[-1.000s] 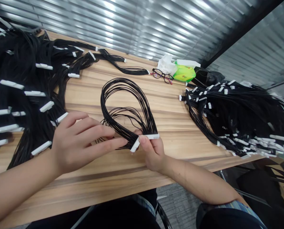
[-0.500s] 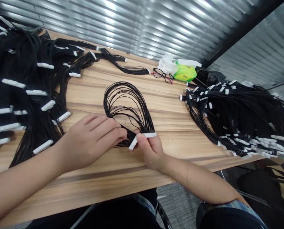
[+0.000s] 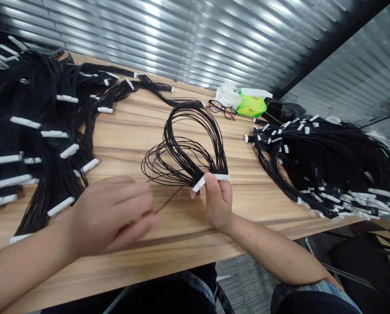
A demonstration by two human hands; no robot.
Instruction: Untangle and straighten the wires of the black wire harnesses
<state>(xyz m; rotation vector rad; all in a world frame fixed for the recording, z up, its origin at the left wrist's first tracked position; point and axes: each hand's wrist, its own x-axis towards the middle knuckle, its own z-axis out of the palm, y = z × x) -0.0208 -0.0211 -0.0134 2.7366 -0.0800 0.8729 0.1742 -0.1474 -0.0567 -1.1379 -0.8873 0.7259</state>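
Observation:
My right hand (image 3: 218,201) pinches a white multi-pin connector (image 3: 208,179) between thumb and fingers, at the end of a bundle of thin black wires. The bundle's looped wires (image 3: 191,131) rise from the connector and lie in a large loop on the wooden table (image 3: 126,150). My left hand (image 3: 111,216) is just left of the bundle, its fingertips closed on a single thin wire (image 3: 168,199) that runs out from the bundle. The wire's end is hidden in those fingers.
A heap of black wire harnesses (image 3: 44,144) with white connectors covers the table's left side, and another heap (image 3: 322,165) lies on the right. Eyeglasses (image 3: 221,110), white tissue (image 3: 227,93) and a green packet (image 3: 251,106) stand at the back. The table's near edge runs across my lap.
My left hand has moved back from the connector, down and to the left, with one wire drawn out. The connector and my right hand have shifted slightly right, and the lower wires have spread into looser loops.

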